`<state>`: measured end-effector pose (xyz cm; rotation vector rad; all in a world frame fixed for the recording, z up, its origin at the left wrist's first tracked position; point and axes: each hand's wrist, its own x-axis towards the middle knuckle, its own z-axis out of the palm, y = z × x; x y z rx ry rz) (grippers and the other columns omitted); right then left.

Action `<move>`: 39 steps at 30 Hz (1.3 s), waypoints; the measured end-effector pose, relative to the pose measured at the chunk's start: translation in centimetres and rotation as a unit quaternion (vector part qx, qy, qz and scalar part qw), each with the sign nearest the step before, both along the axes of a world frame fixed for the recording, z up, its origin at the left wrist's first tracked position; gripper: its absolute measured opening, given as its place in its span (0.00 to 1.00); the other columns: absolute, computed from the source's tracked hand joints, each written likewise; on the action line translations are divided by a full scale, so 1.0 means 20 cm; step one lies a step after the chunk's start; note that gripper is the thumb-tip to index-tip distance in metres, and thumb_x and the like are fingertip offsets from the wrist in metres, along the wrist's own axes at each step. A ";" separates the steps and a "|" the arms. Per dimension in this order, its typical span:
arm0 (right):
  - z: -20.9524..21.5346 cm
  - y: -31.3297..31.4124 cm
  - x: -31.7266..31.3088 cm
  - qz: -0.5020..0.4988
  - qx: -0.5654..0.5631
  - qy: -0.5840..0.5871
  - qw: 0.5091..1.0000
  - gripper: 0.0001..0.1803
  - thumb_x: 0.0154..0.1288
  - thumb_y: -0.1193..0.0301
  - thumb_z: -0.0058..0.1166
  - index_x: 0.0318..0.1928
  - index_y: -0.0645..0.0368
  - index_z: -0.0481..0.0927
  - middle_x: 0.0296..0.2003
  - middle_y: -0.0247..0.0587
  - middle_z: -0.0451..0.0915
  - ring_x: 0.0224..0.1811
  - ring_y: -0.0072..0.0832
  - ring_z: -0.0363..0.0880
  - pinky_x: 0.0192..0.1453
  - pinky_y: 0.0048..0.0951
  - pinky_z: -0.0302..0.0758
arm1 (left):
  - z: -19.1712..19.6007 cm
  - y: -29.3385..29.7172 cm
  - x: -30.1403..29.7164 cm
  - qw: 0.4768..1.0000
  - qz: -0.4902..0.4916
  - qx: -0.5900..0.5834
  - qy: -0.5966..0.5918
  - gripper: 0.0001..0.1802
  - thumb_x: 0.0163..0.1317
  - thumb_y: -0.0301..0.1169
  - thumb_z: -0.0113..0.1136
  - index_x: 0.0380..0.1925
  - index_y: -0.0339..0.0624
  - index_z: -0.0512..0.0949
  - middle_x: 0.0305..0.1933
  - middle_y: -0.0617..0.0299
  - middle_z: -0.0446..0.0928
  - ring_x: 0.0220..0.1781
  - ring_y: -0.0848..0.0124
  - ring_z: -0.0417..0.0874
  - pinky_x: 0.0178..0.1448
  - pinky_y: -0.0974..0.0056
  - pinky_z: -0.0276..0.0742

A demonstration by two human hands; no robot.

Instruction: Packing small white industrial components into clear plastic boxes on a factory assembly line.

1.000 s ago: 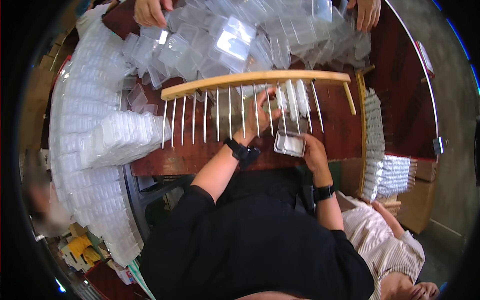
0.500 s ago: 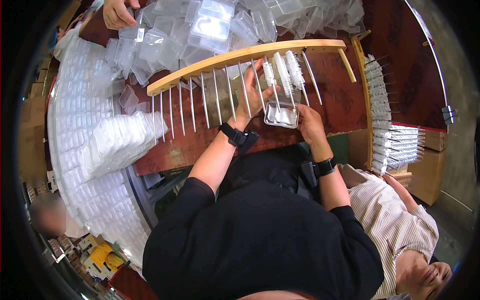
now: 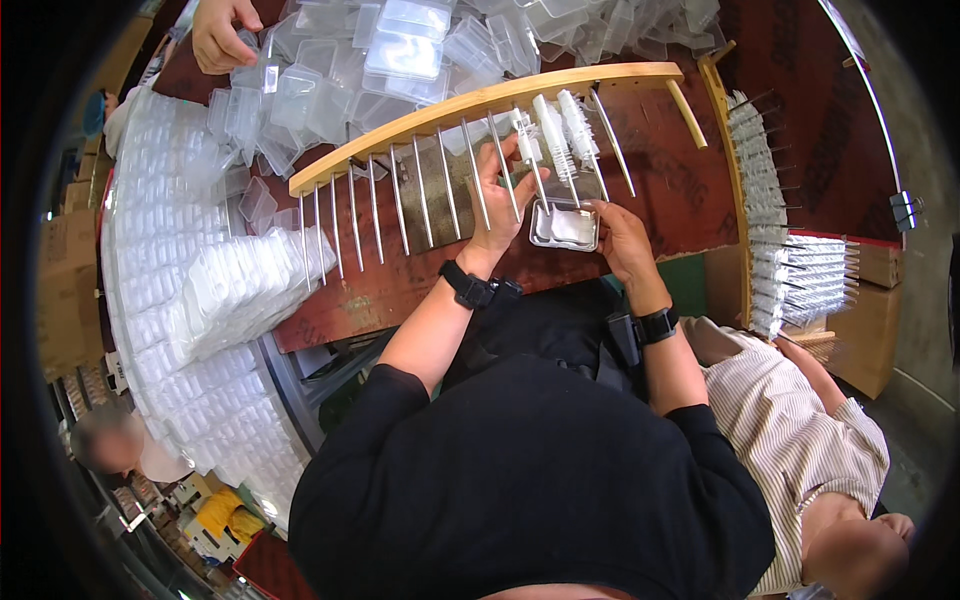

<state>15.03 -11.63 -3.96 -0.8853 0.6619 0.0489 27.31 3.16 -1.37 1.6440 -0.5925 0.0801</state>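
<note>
A wooden rack (image 3: 480, 103) with several thin metal rods sticking out toward me stands on the dark red table (image 3: 350, 312). Frilly white pieces are threaded on its rods at the right, among them a short white stack (image 3: 526, 138) and a fuller white row (image 3: 553, 138). My left hand (image 3: 497, 205) reaches in among the rods, its fingers and thumb closed about the short stack. Below the rod tips, my right hand (image 3: 628, 243) pinches the right rim of a small clear plastic box (image 3: 563, 241). Something white lies inside that box.
Loose clear boxes and lids (image 3: 330, 95) heap up behind the rack, near another person's hand (image 3: 224, 35). Nested clear trays (image 3: 240, 290) pile at the left. A second rack (image 3: 745, 200), full of white pieces, stands right, beside a person in a striped shirt (image 3: 775, 430).
My left hand's fingers have drawn down a little along the short white stack. The small box stays in my right hand under the rod tips, and the whole view has shifted slightly.
</note>
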 end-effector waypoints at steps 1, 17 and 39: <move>0.00 0.00 0.00 -0.001 0.001 0.001 1.000 0.14 0.66 0.63 0.48 0.42 0.60 0.77 0.37 0.34 0.80 0.35 0.20 0.78 0.32 0.21 0.75 | 0.01 -0.01 -0.01 1.000 -0.001 0.001 0.001 0.24 0.47 0.27 0.69 0.46 0.37 0.74 0.38 0.64 0.67 0.38 0.73 0.70 0.43 0.68 0.68; 0.00 -0.01 -0.02 0.008 0.009 -0.013 1.000 0.14 0.66 0.64 0.48 0.43 0.62 0.77 0.37 0.38 0.80 0.38 0.24 0.79 0.37 0.25 0.78 | -0.05 0.02 0.02 0.987 -0.057 -0.110 0.107 0.20 0.49 0.23 0.67 0.44 0.40 0.74 0.36 0.70 0.71 0.35 0.78 0.68 0.42 0.72 0.69; 0.06 0.13 -0.05 0.021 -0.021 -0.027 0.999 0.15 0.65 0.62 0.50 0.43 0.61 0.77 0.37 0.37 0.80 0.36 0.22 0.79 0.37 0.25 0.77 | 0.09 0.17 -0.25 0.975 -0.119 -0.081 0.168 0.21 0.46 0.30 0.71 0.39 0.32 0.76 0.38 0.62 0.78 0.42 0.77 0.75 0.50 0.70 0.69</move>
